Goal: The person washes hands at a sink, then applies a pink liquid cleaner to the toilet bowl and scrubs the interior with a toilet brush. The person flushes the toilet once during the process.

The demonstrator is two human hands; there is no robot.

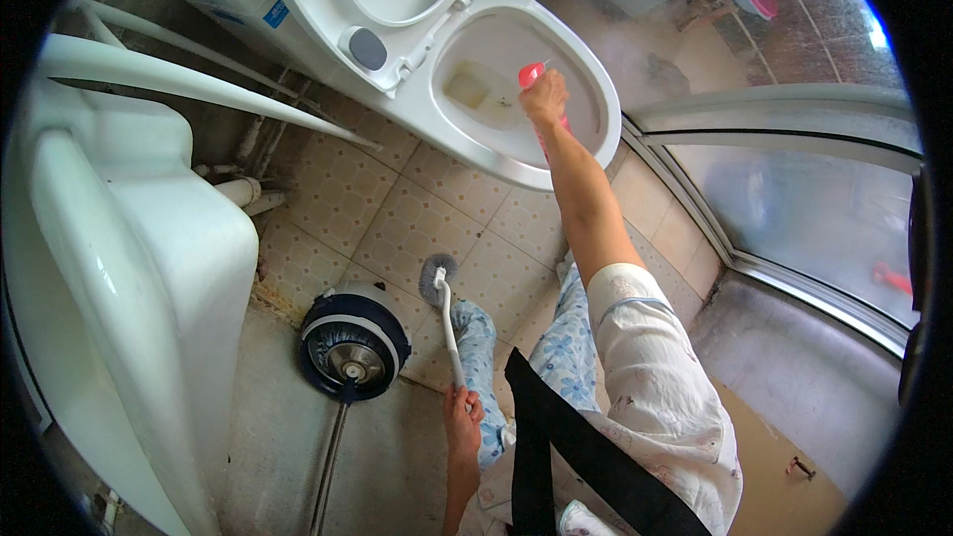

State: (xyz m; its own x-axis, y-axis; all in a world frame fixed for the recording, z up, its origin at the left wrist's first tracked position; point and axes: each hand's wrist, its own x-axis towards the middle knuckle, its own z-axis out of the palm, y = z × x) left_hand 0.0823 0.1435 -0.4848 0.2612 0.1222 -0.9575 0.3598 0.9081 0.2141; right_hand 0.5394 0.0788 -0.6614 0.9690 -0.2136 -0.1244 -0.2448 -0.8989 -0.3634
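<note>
My right hand (546, 98) is closed round a red spray bottle (531, 74) above the bowl of a white toilet (417, 93). The bottle's nozzle end points towards the back of the bowl, and the forearm hides much of its body. Yellowish water stands at the bottom of the bowl. Lower down, my left hand (463, 417) grips the white handle of a toilet brush (448, 313), whose grey bristle head is held over the tiled floor, near my left foot. The toilet seat and lid (346, 22) are raised.
A round mop bucket (356, 346) with a metal-handled mop in it stands on the floor left of the brush. A white washbasin (164, 238) fills the left side. Framed shower panels (804, 193) rise at the right. Pipes run along the wall behind the basin.
</note>
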